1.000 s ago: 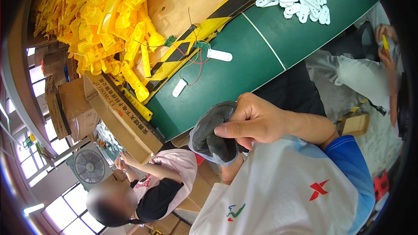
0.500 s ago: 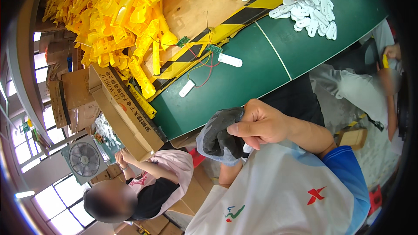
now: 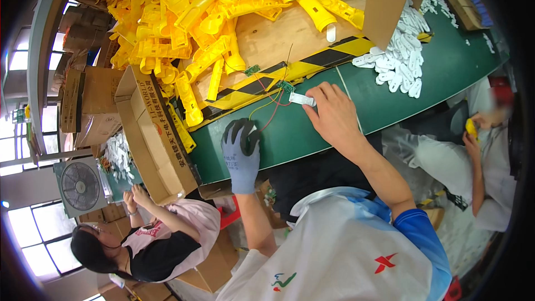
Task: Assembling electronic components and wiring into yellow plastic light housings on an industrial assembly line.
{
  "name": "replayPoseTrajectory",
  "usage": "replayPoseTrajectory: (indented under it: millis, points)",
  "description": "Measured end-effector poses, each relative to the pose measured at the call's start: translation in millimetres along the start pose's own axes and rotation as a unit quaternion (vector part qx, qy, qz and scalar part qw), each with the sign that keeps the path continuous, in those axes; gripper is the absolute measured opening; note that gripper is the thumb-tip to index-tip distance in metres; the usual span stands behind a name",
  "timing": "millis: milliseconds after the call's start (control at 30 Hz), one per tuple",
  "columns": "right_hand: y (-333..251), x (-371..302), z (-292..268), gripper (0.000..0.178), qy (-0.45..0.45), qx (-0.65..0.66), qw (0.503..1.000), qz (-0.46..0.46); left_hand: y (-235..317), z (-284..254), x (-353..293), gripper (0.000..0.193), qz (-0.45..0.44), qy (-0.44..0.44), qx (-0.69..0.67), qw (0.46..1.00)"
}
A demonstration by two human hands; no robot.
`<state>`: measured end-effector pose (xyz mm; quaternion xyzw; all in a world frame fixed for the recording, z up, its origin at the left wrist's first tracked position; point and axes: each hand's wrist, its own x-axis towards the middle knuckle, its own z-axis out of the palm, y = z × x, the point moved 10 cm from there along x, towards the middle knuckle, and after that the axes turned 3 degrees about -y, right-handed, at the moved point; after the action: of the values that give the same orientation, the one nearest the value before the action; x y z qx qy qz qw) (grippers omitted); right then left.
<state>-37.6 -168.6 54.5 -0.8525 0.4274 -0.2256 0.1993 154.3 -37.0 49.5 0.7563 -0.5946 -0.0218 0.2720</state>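
My right hand (image 3: 336,112), bare, pinches one end of a narrow white plastic piece (image 3: 300,99) between thumb and fingers. That piece lies beside a small green circuit board (image 3: 286,86) with red, yellow and black wires. My left hand (image 3: 241,146), in a grey-blue and black glove, curls over another small white piece (image 3: 253,129) at the wires' near end; the fingers hide most of it. A second green circuit board (image 3: 252,70), joined by wires, sits on the black-and-yellow taped edge (image 3: 267,82).
Yellow plastic shells (image 3: 184,17) are heaped at the far left on a wooden board (image 3: 273,36). White plastic pieces (image 3: 404,58) form a pile at the right of the green table (image 3: 384,108). A cardboard box (image 3: 159,139) stands at the left. Co-workers sit on both sides.
My hands were together near my body, the right at the left's glove. Now they have parted and reached forward onto the table, each to a white piece.
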Motion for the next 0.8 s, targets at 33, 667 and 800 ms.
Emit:
replayPoseTrajectory:
  millis: [33,667,800]
  points:
    - [-0.8,2.9,-3.6,0.026,0.002,0.024,1.000,-0.012,-1.3,-2.2,-1.7,0.038,-0.001,0.004,-0.003,1.000]
    - [52.8,-4.1,-22.3,0.027,0.015,0.581,0.800,0.151,83.9,28.8,-3.9,0.045,-0.173,0.015,-0.498,0.850]
    - [52.2,-19.0,-55.7,0.026,0.089,0.582,0.801,0.108,98.3,78.8,36.5,0.052,-0.238,-0.116,-0.668,0.695]
